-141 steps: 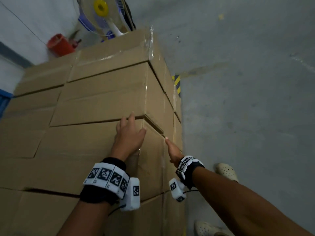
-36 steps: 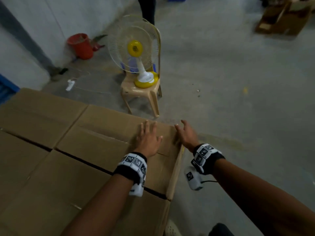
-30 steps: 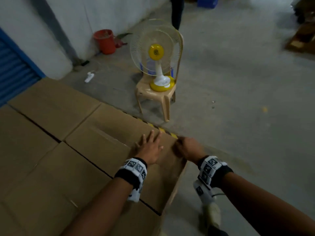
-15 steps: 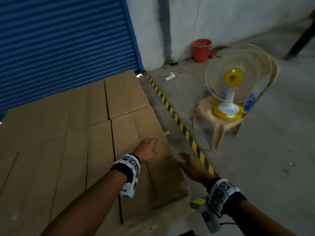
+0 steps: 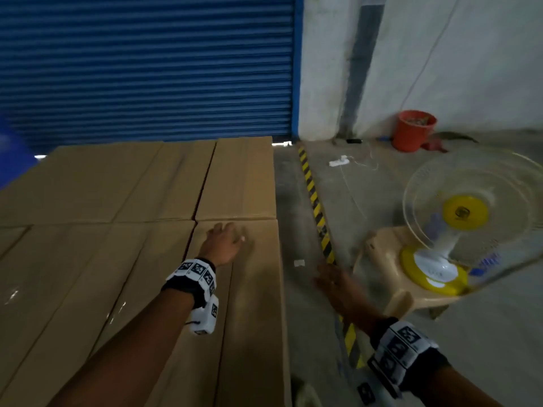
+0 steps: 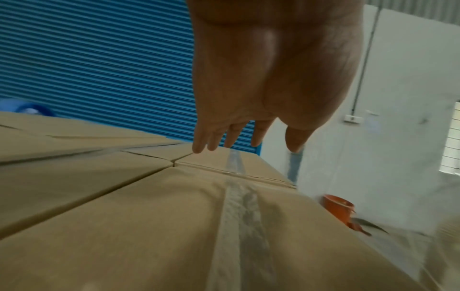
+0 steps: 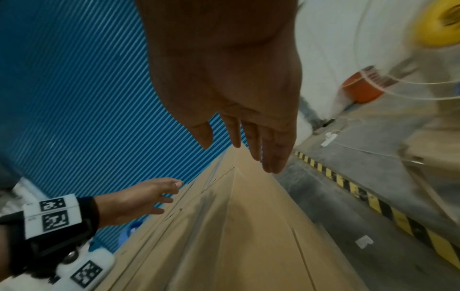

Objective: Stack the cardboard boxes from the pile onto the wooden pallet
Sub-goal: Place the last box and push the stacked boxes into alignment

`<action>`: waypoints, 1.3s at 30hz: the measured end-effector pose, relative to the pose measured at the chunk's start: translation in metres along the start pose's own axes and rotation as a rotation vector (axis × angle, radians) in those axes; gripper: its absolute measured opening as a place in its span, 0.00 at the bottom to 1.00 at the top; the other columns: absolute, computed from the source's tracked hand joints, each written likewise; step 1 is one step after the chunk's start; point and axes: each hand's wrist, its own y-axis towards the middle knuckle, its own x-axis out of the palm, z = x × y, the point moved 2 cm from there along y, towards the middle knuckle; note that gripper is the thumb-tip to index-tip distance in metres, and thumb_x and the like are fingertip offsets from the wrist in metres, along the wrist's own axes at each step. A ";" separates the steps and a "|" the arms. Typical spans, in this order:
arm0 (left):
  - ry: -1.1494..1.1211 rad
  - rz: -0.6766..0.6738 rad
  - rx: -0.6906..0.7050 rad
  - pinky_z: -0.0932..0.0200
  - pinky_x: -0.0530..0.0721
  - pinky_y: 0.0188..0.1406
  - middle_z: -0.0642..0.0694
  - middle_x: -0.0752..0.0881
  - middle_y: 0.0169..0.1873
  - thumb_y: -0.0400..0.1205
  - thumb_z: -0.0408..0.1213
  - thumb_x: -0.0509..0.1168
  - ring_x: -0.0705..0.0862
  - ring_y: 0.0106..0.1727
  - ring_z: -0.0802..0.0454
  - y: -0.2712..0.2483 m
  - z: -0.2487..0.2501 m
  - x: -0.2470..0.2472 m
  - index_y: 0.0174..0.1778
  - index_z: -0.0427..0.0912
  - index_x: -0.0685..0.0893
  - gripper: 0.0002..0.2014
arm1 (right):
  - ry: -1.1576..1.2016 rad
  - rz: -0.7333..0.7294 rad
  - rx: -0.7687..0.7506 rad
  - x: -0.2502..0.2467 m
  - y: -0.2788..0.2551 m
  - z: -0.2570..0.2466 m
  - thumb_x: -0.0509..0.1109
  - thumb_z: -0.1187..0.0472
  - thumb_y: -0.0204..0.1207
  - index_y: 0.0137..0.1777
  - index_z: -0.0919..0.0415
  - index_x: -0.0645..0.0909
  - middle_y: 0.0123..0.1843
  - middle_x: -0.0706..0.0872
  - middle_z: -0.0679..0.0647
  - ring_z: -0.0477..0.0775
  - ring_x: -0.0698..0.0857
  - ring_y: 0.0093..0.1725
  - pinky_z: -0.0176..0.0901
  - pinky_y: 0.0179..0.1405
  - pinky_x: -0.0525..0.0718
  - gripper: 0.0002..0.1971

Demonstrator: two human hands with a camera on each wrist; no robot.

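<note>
Concrete floor (image 5: 367, 201), blue roller shutter (image 5: 147, 69) behind, yellow-black hazard stripe (image 5: 316, 207) alongside stack. Cardboard boxes (image 5: 238, 177) packed edge to edge, tops level, tape seams visible. Left hand (image 5: 221, 245) above nearest corner box (image 5: 252, 318) — fingers straight, grip wide, holding nothing. Right hand (image 5: 338, 286) beside box's side face, over floor — fingers extended, grip wide. Fan (image 5: 467, 212) on plastic chair (image 5: 388, 259) near; orange bucket (image 5: 414, 130) by wall.

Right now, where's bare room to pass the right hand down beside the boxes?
Free: the floor strip between the boxes and the striped line; the right hand is over it, open. Right of the line it's crowded: chair, fan, cord.
</note>
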 end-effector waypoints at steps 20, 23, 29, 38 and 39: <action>-0.078 0.299 -0.484 0.42 0.80 0.65 0.33 0.85 0.63 0.84 0.35 0.66 0.81 0.67 0.35 0.138 -0.080 -0.005 0.67 0.32 0.82 0.17 | 0.359 -0.110 0.235 0.077 0.282 -0.027 0.56 0.54 0.89 0.74 0.63 0.72 0.71 0.77 0.61 0.66 0.78 0.69 0.54 0.67 0.77 0.19; -0.053 0.322 -0.475 0.41 0.83 0.63 0.34 0.86 0.59 0.82 0.33 0.67 0.84 0.62 0.35 0.136 -0.081 -0.004 0.63 0.33 0.83 0.15 | 0.325 -0.071 0.229 0.081 0.281 -0.022 0.56 0.54 0.89 0.72 0.64 0.70 0.69 0.79 0.67 0.69 0.79 0.66 0.58 0.66 0.80 0.18; 0.004 0.303 -0.468 0.41 0.83 0.59 0.35 0.87 0.56 0.82 0.32 0.66 0.86 0.60 0.35 0.132 -0.077 -0.010 0.61 0.35 0.84 0.13 | 0.252 -0.110 0.226 0.076 0.280 -0.022 0.57 0.60 0.88 0.71 0.65 0.68 0.70 0.79 0.66 0.68 0.80 0.67 0.49 0.61 0.77 0.15; 0.061 0.290 -0.393 0.46 0.83 0.56 0.36 0.88 0.47 0.78 0.30 0.62 0.83 0.51 0.37 0.115 -0.088 -0.032 0.48 0.36 0.90 0.11 | 0.175 -0.164 0.159 0.037 0.296 -0.054 0.65 0.58 0.77 0.78 0.62 0.65 0.72 0.76 0.61 0.64 0.79 0.67 0.59 0.68 0.80 0.29; 0.076 0.299 -0.388 0.50 0.81 0.53 0.37 0.88 0.44 0.77 0.29 0.62 0.83 0.49 0.37 0.112 -0.087 -0.038 0.45 0.36 0.89 0.10 | 0.151 -0.149 0.122 0.032 0.300 -0.063 0.65 0.57 0.76 0.79 0.60 0.63 0.73 0.76 0.60 0.64 0.79 0.68 0.59 0.69 0.79 0.31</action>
